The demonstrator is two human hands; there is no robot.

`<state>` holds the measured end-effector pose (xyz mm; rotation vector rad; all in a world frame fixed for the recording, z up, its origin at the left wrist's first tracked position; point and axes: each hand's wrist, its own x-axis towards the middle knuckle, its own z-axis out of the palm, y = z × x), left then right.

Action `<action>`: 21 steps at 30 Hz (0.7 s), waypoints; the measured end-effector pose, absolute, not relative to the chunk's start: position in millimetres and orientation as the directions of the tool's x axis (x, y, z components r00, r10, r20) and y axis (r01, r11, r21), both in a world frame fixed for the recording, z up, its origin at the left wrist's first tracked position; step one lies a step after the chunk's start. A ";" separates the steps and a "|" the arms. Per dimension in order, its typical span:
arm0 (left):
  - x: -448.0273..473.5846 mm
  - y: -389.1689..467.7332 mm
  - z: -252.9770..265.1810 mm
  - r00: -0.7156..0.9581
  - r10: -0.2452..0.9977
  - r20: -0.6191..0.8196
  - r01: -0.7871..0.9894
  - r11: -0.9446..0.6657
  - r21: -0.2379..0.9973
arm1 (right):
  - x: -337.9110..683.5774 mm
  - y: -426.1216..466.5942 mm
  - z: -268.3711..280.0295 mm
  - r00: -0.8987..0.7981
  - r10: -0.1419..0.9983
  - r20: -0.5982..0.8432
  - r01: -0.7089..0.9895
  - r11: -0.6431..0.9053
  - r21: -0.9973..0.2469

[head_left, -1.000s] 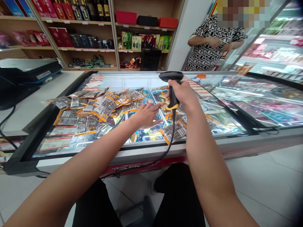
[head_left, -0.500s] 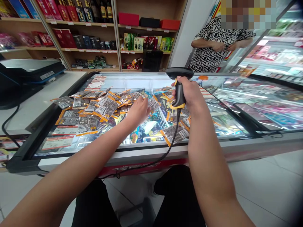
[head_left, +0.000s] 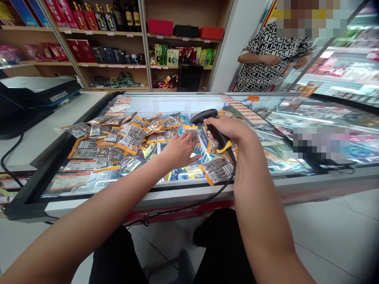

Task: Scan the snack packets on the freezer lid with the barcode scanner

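Right hand (head_left: 232, 129) clasps my barcode scanner (head_left: 218, 139); left hand (head_left: 179, 152), spread, touches a packet (head_left: 190, 129); heap (head_left: 130, 136) at freezer's left edge (head_left: 41, 177), scanned share unclear.

The left hand (head_left: 181, 150) is partly hiding one packet (head_left: 192, 129); the view's left edge is cutting off a black device (head_left: 14, 110)
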<state>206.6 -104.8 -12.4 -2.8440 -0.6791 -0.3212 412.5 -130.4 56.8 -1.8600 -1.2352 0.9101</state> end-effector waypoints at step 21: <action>209.8 -103.4 -18.0 0.875 0.420 0.240 0.466 -0.867 -0.179 | 407.6 -131.6 58.5 0.261 0.943 -0.208 0.427 -0.306 -0.851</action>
